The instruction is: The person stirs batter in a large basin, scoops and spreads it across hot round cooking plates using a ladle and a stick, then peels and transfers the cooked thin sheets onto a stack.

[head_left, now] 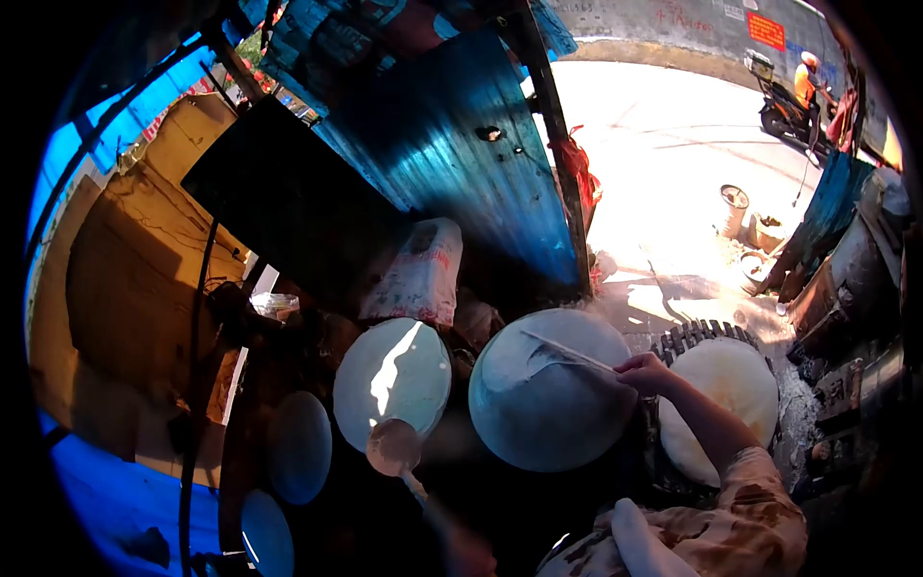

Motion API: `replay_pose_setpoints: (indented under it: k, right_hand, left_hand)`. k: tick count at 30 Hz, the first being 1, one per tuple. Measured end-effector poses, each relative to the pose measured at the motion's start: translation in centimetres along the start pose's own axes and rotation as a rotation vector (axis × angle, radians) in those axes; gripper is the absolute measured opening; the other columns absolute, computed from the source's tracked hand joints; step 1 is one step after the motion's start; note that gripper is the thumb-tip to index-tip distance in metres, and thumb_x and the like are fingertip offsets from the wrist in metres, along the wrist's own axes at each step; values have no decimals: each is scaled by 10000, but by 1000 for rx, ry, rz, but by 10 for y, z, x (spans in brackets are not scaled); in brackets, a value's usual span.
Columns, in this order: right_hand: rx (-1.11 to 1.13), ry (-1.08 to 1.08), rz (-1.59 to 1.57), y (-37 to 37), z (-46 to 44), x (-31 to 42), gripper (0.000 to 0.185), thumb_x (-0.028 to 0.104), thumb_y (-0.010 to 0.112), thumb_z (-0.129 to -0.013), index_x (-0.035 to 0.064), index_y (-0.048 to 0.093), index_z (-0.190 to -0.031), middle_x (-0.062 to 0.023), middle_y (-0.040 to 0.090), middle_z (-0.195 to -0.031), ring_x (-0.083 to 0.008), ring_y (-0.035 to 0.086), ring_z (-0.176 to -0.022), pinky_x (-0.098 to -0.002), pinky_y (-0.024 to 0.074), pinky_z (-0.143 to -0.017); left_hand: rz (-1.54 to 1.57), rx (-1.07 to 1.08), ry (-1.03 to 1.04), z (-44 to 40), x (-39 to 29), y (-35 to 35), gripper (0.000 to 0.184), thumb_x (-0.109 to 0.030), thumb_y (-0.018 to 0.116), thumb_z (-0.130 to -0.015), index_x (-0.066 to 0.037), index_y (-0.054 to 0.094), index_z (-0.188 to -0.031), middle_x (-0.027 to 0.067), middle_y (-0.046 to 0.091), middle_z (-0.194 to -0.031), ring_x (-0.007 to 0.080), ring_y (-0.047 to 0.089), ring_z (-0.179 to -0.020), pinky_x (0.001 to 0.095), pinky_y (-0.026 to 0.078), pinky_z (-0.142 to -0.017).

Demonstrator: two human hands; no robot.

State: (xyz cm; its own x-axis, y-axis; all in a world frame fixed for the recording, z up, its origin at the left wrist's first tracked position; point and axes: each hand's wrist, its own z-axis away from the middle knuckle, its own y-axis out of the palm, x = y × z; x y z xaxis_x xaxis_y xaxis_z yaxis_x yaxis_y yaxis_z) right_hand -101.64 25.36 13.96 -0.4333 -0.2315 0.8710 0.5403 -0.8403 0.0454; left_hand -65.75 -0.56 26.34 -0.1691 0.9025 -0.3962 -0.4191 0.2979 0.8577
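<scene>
My right hand (646, 373) is closed around a thin, pale stick-like spreader (582, 358). Its far end lies over a large round griddle (553, 423), where a whitish smear shows near the tip. Low in the view, my left hand (469, 556) is dim and blurred, wrapped round the handle of a ladle (394, 447). The ladle's round bowl is at the near rim of a wide vessel of pale liquid (409, 361), with a bright streak of sun across it. To the right of the griddle lies a large round pale flatbread (723, 409).
A printed sack (418, 274) stands behind the vessel. Two round lids or pans (300, 447) are at the left. Blue corrugated sheeting (481, 144) walls the far side. A slatted edge (707, 334) borders the flatbread. Outside, a person rides a motorbike (784, 115).
</scene>
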Motion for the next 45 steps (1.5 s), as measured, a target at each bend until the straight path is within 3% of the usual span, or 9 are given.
replay_pose_setpoints:
  k: [10, 13, 17, 21, 24, 27, 30, 37, 45]
  right_hand:
    - [339, -9, 295, -10, -5, 23, 309, 190, 713, -713, 54, 653, -983, 21, 588, -714, -62, 519, -582, -214, 415, -488]
    - [-101, -2, 163, 3, -31, 31, 299, 197, 705, -719, 60, 651, -979, 25, 587, -715, -58, 511, -571, -210, 401, -461]
    - [195, -159, 387, 25, -19, 15, 256, 159, 686, -735, 73, 648, -973, 27, 586, -712, -49, 512, -574, -195, 400, -466]
    - [522, 208, 203, -32, -23, 20, 266, 141, 694, -727, 62, 644, -976, 2, 574, -679, -53, 500, -528, -194, 390, -438]
    - [-45, 3, 136, -10, -46, 36, 229, 162, 665, -739, 50, 648, -938, -24, 558, -640, -62, 465, -461, -201, 360, -388]
    - [249, 58, 457, 40, -7, 67, 264, 166, 666, -744, 59, 651, -984, -18, 566, -653, -62, 474, -492, -194, 383, -430]
    - [500, 169, 275, 5, 5, 29, 265, 153, 674, -743, 62, 651, -990, -5, 577, -669, -55, 479, -503, -185, 385, -438]
    - [75, 83, 281, 20, -41, 53, 285, 164, 679, -742, 65, 636, -1005, 38, 529, -628, -25, 404, -445, -185, 310, -375]
    - [598, 134, 306, -19, 4, 41, 235, 51, 647, -755, 15, 636, -987, 11, 539, -589, -45, 439, -437, -189, 328, -364]
  left_hand:
    - [118, 30, 86, 7, -9, -2, 314, -89, 328, -919, -10, 351, -1222, 62, 425, -786, 99, 392, -480, 213, 347, -376]
    - [138, -3, 135, 7, -3, 0, 356, -96, 331, -923, -24, 303, -1270, 74, 411, -846, 115, 404, -508, 223, 361, -388]
    - [208, 107, 113, 12, -1, -3, 395, -101, 335, -924, -50, 275, -1311, 81, 401, -842, 143, 420, -525, 244, 393, -413]
    - [123, 162, 26, 17, -7, -10, 386, -105, 339, -924, -54, 297, -1305, 78, 398, -748, 147, 420, -517, 242, 386, -399]
    - [185, 141, 41, 2, -6, -21, 390, -125, 347, -926, -59, 302, -1308, 77, 400, -723, 138, 421, -527, 234, 374, -410]
    - [-28, -193, 117, 0, -3, 15, 474, 55, 401, -823, -141, 383, -1255, 75, 489, -739, 61, 396, -431, 166, 338, -367]
    - [67, 111, 74, 3, 0, -14, 450, 67, 369, -834, -103, 376, -1250, 94, 496, -847, 47, 395, -441, 155, 339, -370]
    - [-49, -170, 190, -8, 7, 1, 256, -59, 471, -843, -67, 507, -1097, 51, 496, -751, 50, 389, -450, 170, 340, -375]
    - [34, -75, 107, -2, 5, -14, 459, 66, 409, -825, -110, 396, -1249, 71, 513, -847, 42, 365, -444, 157, 318, -369]
